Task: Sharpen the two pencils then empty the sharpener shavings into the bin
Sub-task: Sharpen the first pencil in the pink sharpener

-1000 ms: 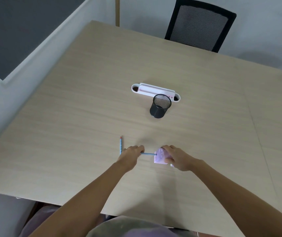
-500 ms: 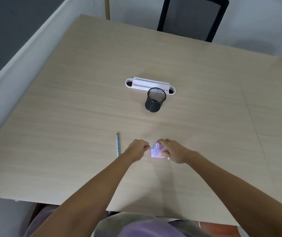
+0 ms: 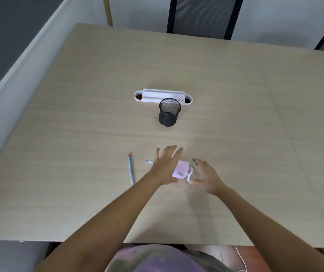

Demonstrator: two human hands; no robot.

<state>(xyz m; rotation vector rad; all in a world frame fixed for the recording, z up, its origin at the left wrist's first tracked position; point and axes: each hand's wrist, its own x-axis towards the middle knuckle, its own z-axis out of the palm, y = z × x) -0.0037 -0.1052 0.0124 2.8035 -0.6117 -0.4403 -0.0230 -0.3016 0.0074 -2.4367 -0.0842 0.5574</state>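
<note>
The pink sharpener (image 3: 181,170) sits on the desk (image 3: 235,114) near the middle of the near edge, between our two hands. It is a small boxy plastic body with a pale, curved piece at its right side, likely the crank. Our left hand (image 3: 166,167) is spread flat with straight fingers, just beside the sharpener and partly over one blue pencil (image 3: 149,161), of which only a short end shows; we cannot tell whether it is in the sharpener. Our right hand (image 3: 204,174) is open and loosely cupped toward the crank side, gripping nothing.

With neither hand holding it, we judge the light box could slide or tip if bumped, and shavings might spill onto the smooth wood-grain top. The thin round pencil could roll under the palm.

The second blue pencil (image 3: 130,168), slim with a red tip, lies further left, pointing away from us. Toward the desk's centre stands a black mesh cylinder bin (image 3: 169,112), and just behind it a white oblong tray (image 3: 163,95).
</note>
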